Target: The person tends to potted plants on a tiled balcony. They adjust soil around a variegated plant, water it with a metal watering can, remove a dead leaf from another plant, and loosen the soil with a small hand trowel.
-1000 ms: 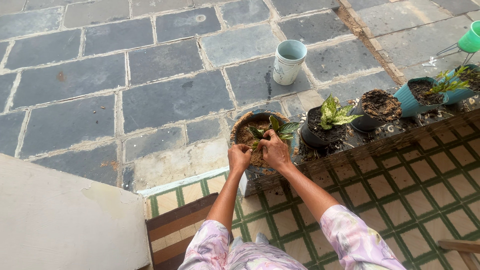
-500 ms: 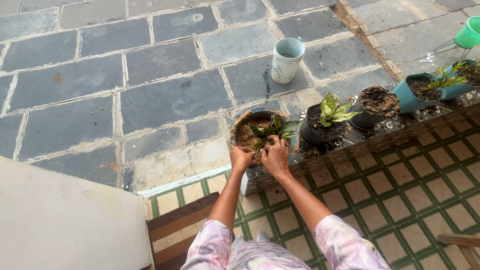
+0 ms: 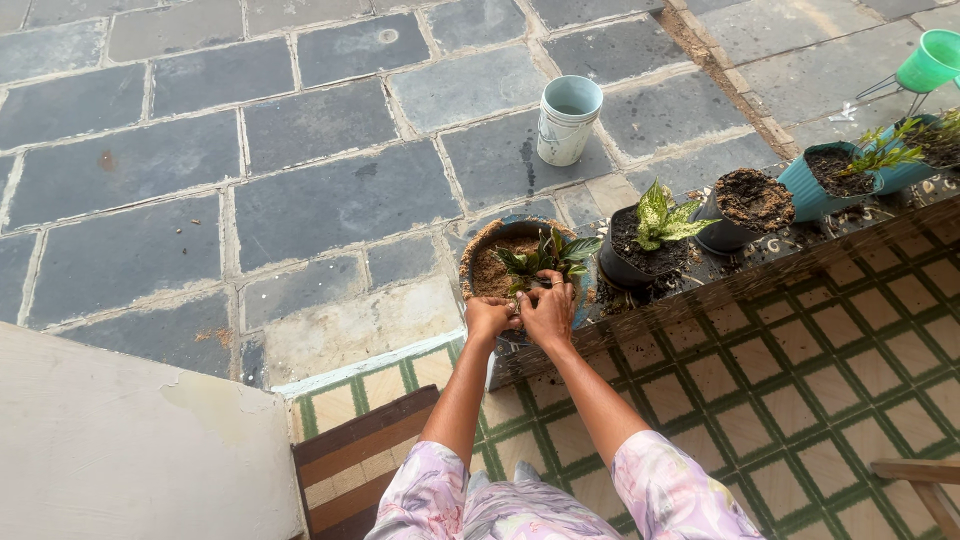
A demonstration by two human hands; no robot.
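Grey stone paving [image 3: 330, 200] fills the left and upper ground, with a pale slab at eight o'clock and a strip of green-and-cream tiled floor [image 3: 800, 390] running off to four o'clock. Near the middle, a round pot [image 3: 480, 245] of brown soil sits on the ledge, and in it stands a small plant [image 3: 548, 255] with dark green leaves, its stem roughly upright and the leaves fanning toward one o'clock. Left hand [image 3: 487, 318] and right hand [image 3: 548, 312] meet at the pot's near rim, side by side and touching or nearly so. From both hands the plant lies at twelve o'clock, just beyond the knuckles; the right hand sits more directly under the stem, so it looks the nearer of the two. Fingers of both hands are curled in together around the base of the plant and the soil there, though whether they actually clamp the stem or only press the soil cannot be told from this view. Beyond, at twelve o'clock, a white bucket [image 3: 566, 120] stands alone on the paving. To the right along the ledge come a black pot with a variegated plant [image 3: 655, 225], a black pot of bare soil [image 3: 748, 205], and teal pots [image 3: 825, 185] at two o'clock
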